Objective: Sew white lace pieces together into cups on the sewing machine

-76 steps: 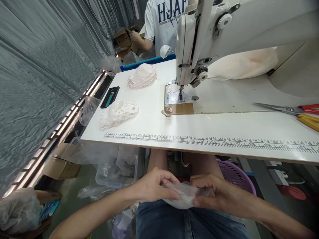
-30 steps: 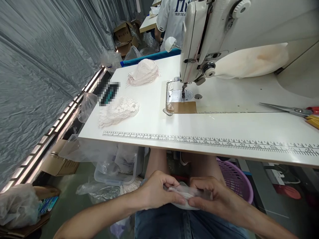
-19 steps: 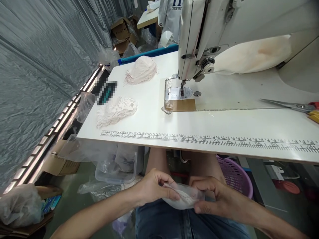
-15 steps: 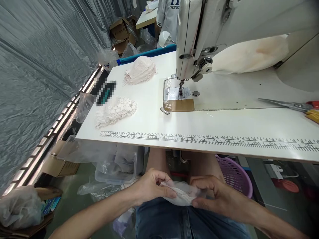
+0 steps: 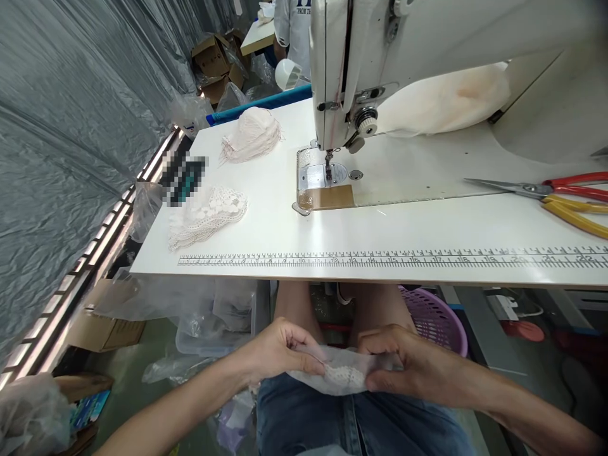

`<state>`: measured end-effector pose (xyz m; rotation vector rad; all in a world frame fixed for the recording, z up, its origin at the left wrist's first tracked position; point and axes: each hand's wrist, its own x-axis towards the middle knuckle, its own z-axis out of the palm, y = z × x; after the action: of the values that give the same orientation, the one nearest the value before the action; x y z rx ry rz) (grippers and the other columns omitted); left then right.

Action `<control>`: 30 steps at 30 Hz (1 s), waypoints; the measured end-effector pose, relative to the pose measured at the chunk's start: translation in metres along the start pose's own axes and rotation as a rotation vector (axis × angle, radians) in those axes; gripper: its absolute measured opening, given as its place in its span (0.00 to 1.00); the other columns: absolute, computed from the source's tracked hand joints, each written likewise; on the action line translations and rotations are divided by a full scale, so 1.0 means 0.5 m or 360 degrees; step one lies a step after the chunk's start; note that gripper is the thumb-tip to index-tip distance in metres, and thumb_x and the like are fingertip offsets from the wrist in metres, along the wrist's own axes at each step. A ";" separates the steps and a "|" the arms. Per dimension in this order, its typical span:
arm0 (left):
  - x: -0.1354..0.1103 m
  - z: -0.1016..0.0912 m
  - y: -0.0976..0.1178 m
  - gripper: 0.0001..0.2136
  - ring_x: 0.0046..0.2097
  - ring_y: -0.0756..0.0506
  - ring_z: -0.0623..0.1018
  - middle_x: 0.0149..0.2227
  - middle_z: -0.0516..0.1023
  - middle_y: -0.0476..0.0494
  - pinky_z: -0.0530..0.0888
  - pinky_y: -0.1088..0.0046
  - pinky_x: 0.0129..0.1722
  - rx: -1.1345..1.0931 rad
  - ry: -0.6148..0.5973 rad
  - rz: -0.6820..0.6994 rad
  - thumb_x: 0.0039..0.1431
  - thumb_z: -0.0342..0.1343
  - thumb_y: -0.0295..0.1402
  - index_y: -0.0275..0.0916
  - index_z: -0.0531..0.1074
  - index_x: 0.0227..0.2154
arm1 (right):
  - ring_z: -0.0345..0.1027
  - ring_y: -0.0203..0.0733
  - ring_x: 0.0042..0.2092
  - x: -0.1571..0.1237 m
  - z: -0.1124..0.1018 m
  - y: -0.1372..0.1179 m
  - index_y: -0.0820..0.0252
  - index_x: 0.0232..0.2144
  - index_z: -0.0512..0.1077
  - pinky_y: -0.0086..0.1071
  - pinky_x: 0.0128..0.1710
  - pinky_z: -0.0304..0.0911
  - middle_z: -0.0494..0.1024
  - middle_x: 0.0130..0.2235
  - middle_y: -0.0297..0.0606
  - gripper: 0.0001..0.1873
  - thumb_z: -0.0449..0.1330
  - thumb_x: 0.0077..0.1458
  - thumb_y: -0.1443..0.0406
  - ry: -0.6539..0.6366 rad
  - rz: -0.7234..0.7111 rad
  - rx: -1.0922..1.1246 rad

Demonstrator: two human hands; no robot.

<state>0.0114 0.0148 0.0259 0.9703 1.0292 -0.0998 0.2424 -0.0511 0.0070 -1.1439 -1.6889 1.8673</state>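
Observation:
Above my lap, a piece of sheer white lace fabric (image 5: 342, 375) is stretched between both hands. My left hand (image 5: 293, 349) pinches its left end between thumb and fingers. At the other end, my right hand (image 5: 392, 360) grips it the same way, its fingertips partly covered by the cloth. On the table's left side lies a white lace stack (image 5: 209, 215), with pale pink fabric pieces (image 5: 253, 134) behind it. The sewing machine (image 5: 339, 82) stands beyond my hands, its needle and presser foot over the metal plate.
A printed ruler (image 5: 380, 258) runs along the front edge of the white table (image 5: 266, 244). Scissors (image 5: 546, 189) with red and yellow handles lie at right. Below are a purple basket (image 5: 434, 320), a clear plastic bin (image 5: 199, 342) and a cardboard box (image 5: 107, 326). A person (image 5: 298, 38) stands behind.
The lace fabric is turned and spread a little wider between my hands, showing more of its lace. My view has shifted to the right, bringing more of the scissors into sight.

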 end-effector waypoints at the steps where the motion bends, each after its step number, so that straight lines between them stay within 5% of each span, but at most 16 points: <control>1: -0.001 -0.001 -0.001 0.14 0.29 0.49 0.75 0.26 0.78 0.45 0.70 0.74 0.33 -0.0001 0.0002 -0.0016 0.35 0.69 0.37 0.35 0.79 0.26 | 0.62 0.34 0.31 -0.001 0.001 0.002 0.61 0.29 0.73 0.25 0.29 0.54 0.70 0.29 0.31 0.09 0.60 0.53 0.60 -0.0006 -0.0009 0.0013; 11: -0.011 -0.001 -0.004 0.13 0.29 0.49 0.75 0.26 0.79 0.44 0.70 0.75 0.32 -0.0013 0.0032 -0.0001 0.37 0.69 0.37 0.35 0.79 0.27 | 0.62 0.35 0.30 0.020 0.016 0.012 0.61 0.27 0.75 0.27 0.28 0.52 0.69 0.28 0.32 0.17 0.60 0.53 0.53 0.0008 -0.0096 0.0150; 17: -0.013 -0.010 -0.006 0.14 0.28 0.50 0.75 0.26 0.78 0.45 0.70 0.75 0.33 -0.0108 -0.0011 -0.0041 0.34 0.70 0.36 0.34 0.79 0.25 | 0.67 0.39 0.33 0.010 -0.007 0.017 0.63 0.30 0.77 0.29 0.32 0.60 0.74 0.30 0.37 0.21 0.59 0.51 0.50 -0.0132 0.0001 0.0372; 25: -0.014 -0.018 -0.029 0.15 0.22 0.55 0.69 0.18 0.72 0.51 0.63 0.83 0.23 -0.0459 0.0029 0.0062 0.33 0.72 0.36 0.32 0.73 0.20 | 0.61 0.35 0.31 -0.018 -0.031 0.036 0.65 0.30 0.74 0.28 0.31 0.56 0.69 0.27 0.33 0.22 0.54 0.57 0.51 -0.0076 0.0004 0.0445; 30: -0.011 -0.015 -0.042 0.18 0.21 0.55 0.69 0.19 0.71 0.50 0.64 0.82 0.21 -0.0571 0.0079 0.0058 0.33 0.72 0.38 0.32 0.71 0.19 | 0.67 0.39 0.36 -0.019 -0.012 0.039 0.62 0.37 0.73 0.29 0.36 0.61 0.74 0.32 0.34 0.19 0.64 0.48 0.54 -0.0053 0.0031 0.0537</control>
<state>-0.0069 0.0058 0.0155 0.6667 1.0313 0.1364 0.2573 -0.0582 -0.0080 -0.9976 -1.3141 2.0926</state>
